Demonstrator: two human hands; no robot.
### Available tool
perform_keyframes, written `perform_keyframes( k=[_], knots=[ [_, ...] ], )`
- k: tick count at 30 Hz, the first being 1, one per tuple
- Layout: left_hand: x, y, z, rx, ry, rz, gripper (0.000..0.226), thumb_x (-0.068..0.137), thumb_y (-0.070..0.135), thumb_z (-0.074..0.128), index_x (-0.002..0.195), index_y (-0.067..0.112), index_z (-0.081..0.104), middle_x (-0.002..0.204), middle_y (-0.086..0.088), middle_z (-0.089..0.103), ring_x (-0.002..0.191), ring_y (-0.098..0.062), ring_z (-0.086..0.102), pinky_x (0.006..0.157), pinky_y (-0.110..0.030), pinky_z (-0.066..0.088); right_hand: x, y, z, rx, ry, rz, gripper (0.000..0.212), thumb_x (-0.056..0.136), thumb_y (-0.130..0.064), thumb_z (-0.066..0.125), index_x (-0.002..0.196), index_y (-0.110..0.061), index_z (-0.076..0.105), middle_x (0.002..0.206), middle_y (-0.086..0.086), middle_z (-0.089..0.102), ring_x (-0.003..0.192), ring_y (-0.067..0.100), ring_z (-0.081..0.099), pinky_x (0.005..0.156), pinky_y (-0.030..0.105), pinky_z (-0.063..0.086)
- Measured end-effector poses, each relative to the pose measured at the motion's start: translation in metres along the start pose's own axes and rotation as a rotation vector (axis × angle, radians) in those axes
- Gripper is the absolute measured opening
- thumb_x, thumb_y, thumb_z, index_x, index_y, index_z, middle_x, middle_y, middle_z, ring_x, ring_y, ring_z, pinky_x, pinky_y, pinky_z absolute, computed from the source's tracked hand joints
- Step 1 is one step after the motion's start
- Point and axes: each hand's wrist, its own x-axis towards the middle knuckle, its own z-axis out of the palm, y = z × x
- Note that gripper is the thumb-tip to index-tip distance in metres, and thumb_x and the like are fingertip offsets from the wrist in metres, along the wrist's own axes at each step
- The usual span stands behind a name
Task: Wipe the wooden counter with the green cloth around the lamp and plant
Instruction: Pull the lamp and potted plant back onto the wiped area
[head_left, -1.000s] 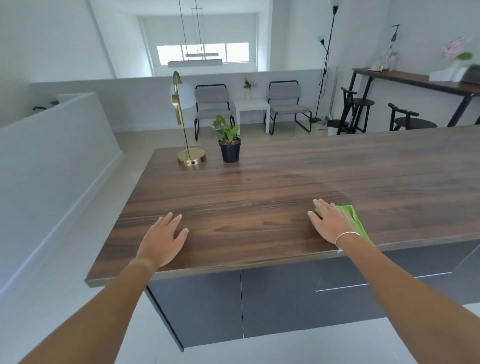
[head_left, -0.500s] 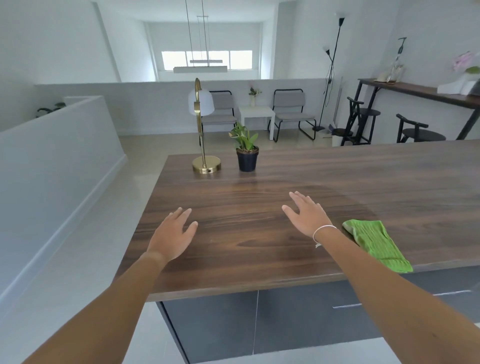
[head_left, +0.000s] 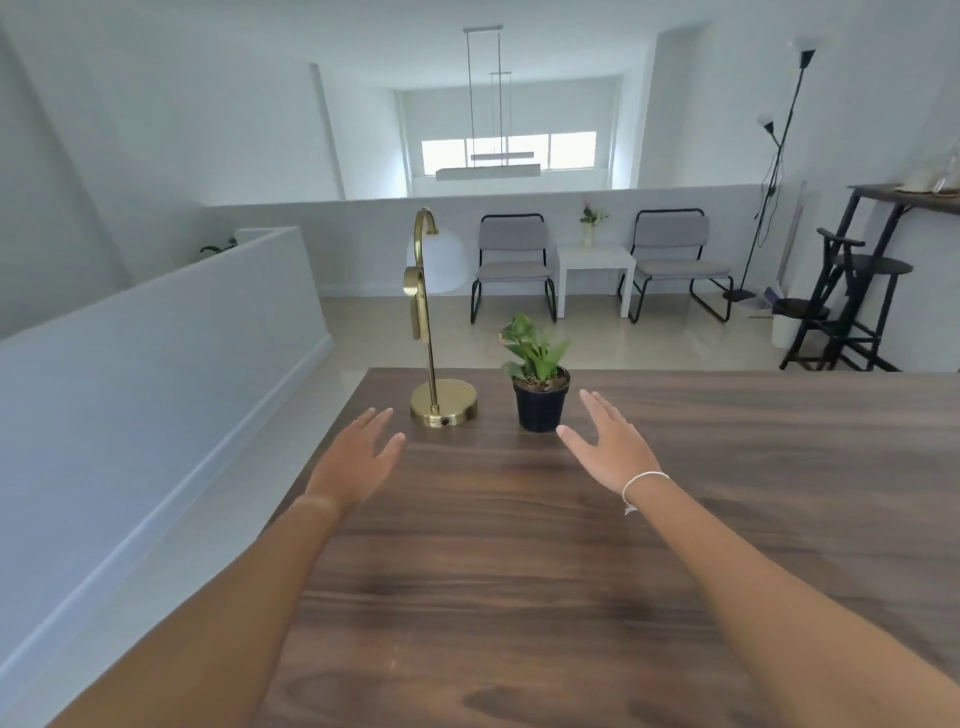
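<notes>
both grips are spread flat and hold nothing: i see my left hand just short of the brass lamp, my right hand beside the potted plant (both near the bench far edge); green cloth out of frame.

Lamp: we found no lettering on its brass base, only a small dark button.
Plant: beside the lamp, its dark pot bore no label that we could read.
Wooden counter: under the lamp, we read only bare grain, with no print or numbers.
Room behind the lamp: we saw no signs.
</notes>
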Motion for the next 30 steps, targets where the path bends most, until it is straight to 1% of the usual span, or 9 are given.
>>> perform_keyframes(
  k=[5, 10, 13, 15, 19, 21, 23, 26, 30],
  knots=[
    [0.042, 0.015, -0.008, -0.182, 0.088, -0.029, 0.050, 0.095, 0.037, 0.040, 0.142, 0.019, 0.036, 0.153, -0.002, 0.033, 0.142, -0.018, 0.028, 0.118, -0.036, 0.019, 0.045, 0.003, 0.005, 0.050, -0.009, -0.039, 0.076, 0.087, -0.054, 0.049, 0.149, -0.029, 0.013, 0.159, -0.007, 0.010, 0.146, 0.019, 0.016, 0.117, 0.042, 0.022],
    [0.091, 0.034, -0.046, -0.420, 0.243, -0.066, 0.047, 0.097, 0.034, 0.037, 0.140, 0.016, 0.039, 0.150, -0.002, 0.038, 0.139, -0.018, 0.033, 0.110, -0.024, 0.018, 0.072, 0.001, 0.023, 0.119, -0.020, -0.045, 0.085, 0.081, -0.058, 0.054, 0.148, -0.033, 0.009, 0.160, -0.009, 0.006, 0.145, 0.020, 0.019, 0.113, 0.042, 0.030],
    [0.125, 0.048, -0.070, -0.571, 0.252, -0.054, 0.050, 0.096, 0.038, 0.036, 0.141, 0.016, 0.038, 0.147, -0.005, 0.041, 0.134, -0.022, 0.040, 0.116, -0.037, 0.027, 0.085, -0.003, 0.029, 0.156, 0.015, -0.034, 0.087, 0.079, -0.057, 0.058, 0.148, -0.033, 0.009, 0.160, -0.010, 0.005, 0.144, 0.020, 0.022, 0.110, 0.041, 0.036],
    [0.146, 0.058, -0.081, -0.636, 0.228, -0.049, 0.052, 0.096, 0.041, 0.037, 0.140, 0.014, 0.037, 0.142, -0.006, 0.046, 0.123, -0.022, 0.048, 0.106, -0.036, 0.038, 0.091, -0.004, 0.033, 0.161, 0.047, -0.029, 0.090, 0.079, -0.056, 0.060, 0.148, -0.031, 0.009, 0.160, -0.009, 0.003, 0.144, 0.018, 0.022, 0.108, 0.040, 0.037],
    [0.183, 0.083, -0.093, -0.748, 0.135, -0.035, 0.051, 0.094, 0.044, 0.040, 0.137, 0.015, 0.041, 0.131, -0.005, 0.053, 0.111, -0.021, 0.054, 0.095, -0.033, 0.044, 0.100, -0.003, 0.042, 0.212, 0.078, 0.019, 0.093, 0.077, -0.053, 0.064, 0.148, -0.031, 0.008, 0.160, -0.007, 0.002, 0.145, 0.018, 0.020, 0.108, 0.038, 0.036],
    [0.196, 0.095, -0.092, -0.798, 0.073, -0.032, 0.040, 0.093, 0.043, 0.040, 0.123, 0.019, 0.052, 0.121, -0.004, 0.060, 0.102, -0.021, 0.059, 0.089, -0.034, 0.047, 0.103, -0.002, 0.045, 0.234, 0.082, 0.039, 0.095, 0.076, -0.052, 0.066, 0.148, -0.031, 0.007, 0.160, -0.006, 0.004, 0.145, 0.018, 0.020, 0.107, 0.038, 0.037],
    [0.207, 0.104, -0.090, -0.865, 0.026, -0.028, 0.034, 0.093, 0.043, 0.041, 0.113, 0.020, 0.056, 0.109, -0.004, 0.065, 0.092, -0.021, 0.063, 0.085, -0.035, 0.050, 0.107, -0.001, 0.049, 0.266, 0.093, 0.046, 0.095, 0.076, -0.048, 0.069, 0.148, -0.032, 0.009, 0.159, -0.005, 0.009, 0.144, 0.018, 0.021, 0.108, 0.038, 0.036],
    [0.216, 0.111, -0.083, -0.926, -0.016, -0.023, 0.039, 0.091, 0.044, 0.047, 0.117, 0.016, 0.054, 0.092, -0.003, 0.070, 0.072, -0.018, 0.066, 0.076, -0.032, 0.055, 0.111, 0.000, 0.053, 0.376, 0.123, 0.045, 0.095, 0.073, -0.041, 0.074, 0.147, -0.030, 0.015, 0.154, -0.006, 0.025, 0.140, 0.016, 0.029, 0.110, 0.037, 0.034],
    [0.223, 0.115, -0.079, -0.984, -0.026, -0.024, 0.028, 0.088, 0.044, 0.053, 0.106, 0.023, 0.055, 0.064, 0.005, 0.061, 0.045, -0.010, 0.048, 0.052, -0.025, 0.042, 0.114, 0.000, 0.058, 0.447, 0.170, 0.062, 0.093, 0.070, -0.035, 0.078, 0.146, -0.029, 0.024, 0.146, -0.006, 0.038, 0.134, 0.014, 0.037, 0.108, 0.032, 0.034]
  ],
)
